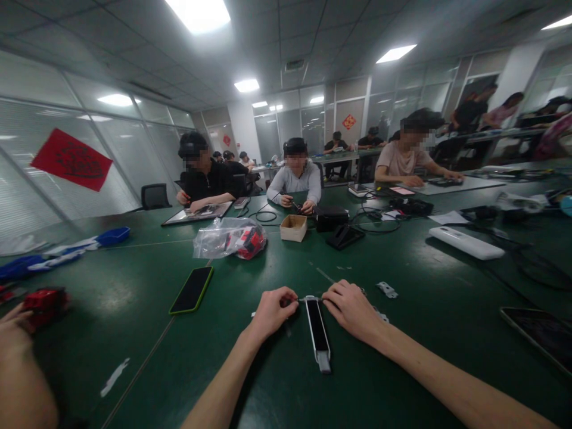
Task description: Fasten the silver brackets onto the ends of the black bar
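A long narrow piece (318, 328) with a black face, a white frame and a grey near end lies on the green table between my hands. At its far left corner my left hand (273, 307) is closed, thumb and fingertips pinched together. My right hand (351, 305) is bent over the far right corner, its fingers pressed together and pointing down. Something thin and pale runs from each hand's fingertips toward the far end of the piece. What the fingers grip is too small to make out.
Small silver-white scraps (386, 290) lie beyond my right hand. A green-edged phone (192, 290) is at left, a plastic bag (230, 238) with red parts and an open box (294, 227) farther back. Another person's hand (15, 328) holds a red object (46, 305) at far left.
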A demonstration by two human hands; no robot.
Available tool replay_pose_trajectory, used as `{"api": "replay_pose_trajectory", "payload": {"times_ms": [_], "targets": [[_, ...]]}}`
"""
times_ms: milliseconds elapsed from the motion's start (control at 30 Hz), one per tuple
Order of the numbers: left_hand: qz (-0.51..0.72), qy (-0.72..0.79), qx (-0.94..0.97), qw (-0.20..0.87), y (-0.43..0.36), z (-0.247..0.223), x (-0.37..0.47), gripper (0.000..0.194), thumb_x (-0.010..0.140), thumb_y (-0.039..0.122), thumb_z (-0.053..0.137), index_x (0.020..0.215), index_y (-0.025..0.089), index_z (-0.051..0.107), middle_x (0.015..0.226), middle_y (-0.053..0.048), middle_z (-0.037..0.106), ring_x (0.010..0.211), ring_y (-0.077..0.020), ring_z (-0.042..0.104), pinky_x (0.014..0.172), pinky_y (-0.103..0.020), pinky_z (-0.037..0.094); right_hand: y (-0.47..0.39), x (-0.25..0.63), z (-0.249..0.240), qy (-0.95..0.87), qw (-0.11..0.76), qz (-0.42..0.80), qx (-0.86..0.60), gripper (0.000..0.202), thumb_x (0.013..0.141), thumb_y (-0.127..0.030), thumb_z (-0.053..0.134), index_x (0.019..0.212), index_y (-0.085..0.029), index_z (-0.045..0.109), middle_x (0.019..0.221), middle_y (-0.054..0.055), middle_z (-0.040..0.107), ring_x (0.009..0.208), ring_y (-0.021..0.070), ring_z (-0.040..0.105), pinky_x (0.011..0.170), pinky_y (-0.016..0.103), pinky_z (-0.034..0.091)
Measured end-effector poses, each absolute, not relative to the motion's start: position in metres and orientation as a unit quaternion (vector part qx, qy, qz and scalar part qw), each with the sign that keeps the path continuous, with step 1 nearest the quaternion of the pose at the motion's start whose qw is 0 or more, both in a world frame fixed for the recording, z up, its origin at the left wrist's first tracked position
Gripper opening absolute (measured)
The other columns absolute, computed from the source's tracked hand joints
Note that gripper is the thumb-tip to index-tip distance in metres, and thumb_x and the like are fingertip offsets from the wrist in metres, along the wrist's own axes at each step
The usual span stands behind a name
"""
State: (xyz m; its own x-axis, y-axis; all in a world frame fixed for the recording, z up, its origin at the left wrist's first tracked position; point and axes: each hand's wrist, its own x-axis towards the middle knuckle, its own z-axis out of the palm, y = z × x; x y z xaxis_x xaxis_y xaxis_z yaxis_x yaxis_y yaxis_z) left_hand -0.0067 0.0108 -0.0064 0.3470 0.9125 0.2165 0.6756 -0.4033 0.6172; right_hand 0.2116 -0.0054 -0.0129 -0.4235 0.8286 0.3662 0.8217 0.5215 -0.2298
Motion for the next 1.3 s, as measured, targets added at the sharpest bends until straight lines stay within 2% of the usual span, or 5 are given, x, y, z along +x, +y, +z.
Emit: {"api": "replay_pose_trajectory", "payload": {"times_ms": [633,1100,1300], "targets": [[0.203,0.491,0.837,0.132,0.0122,-0.0051,-0.0085,0.024,0.088,0.032,0.049,0.088,0.022,0.071,0.087,-0.001,0.071,0.080,-0.0168,0.059,0.074,-0.025,0.040,-0.0039,0.2128,-0.0154,-0.845,0.220,-0.006,-0.487,0.025,0.090,-0.021,0.042,0.093,-0.018,0.067,0.090,0.008,0.063,0.085,0.0196,0.053,0.071,0.033,0.042],[0.249,0.484,0.823,0.160,0.0113,-0.0054,-0.0082,0.013,0.082,0.025,0.057,0.089,0.021,0.068,0.083,0.000,0.069,0.076,-0.0150,0.059,0.075,-0.025,0.042,-0.0047,0.2124,-0.0145,-0.842,0.223,0.002,-0.491,0.026,0.090,-0.021,0.041,0.093,-0.018,0.067,0.092,0.008,0.064,0.085,0.0197,0.052,0.072,0.034,0.043],[0.253,0.492,0.814,0.175,0.0106,-0.0035,-0.0074,0.011,0.080,0.023,0.060,0.086,0.021,0.068,0.081,0.002,0.068,0.071,-0.0134,0.058,0.069,-0.023,0.042,-0.0041,0.2124,-0.0154,-0.841,0.222,0.007,-0.493,0.026,0.090,-0.022,0.042,0.094,-0.017,0.067,0.093,0.008,0.064,0.085,0.0192,0.052,0.072,0.034,0.043]]}}
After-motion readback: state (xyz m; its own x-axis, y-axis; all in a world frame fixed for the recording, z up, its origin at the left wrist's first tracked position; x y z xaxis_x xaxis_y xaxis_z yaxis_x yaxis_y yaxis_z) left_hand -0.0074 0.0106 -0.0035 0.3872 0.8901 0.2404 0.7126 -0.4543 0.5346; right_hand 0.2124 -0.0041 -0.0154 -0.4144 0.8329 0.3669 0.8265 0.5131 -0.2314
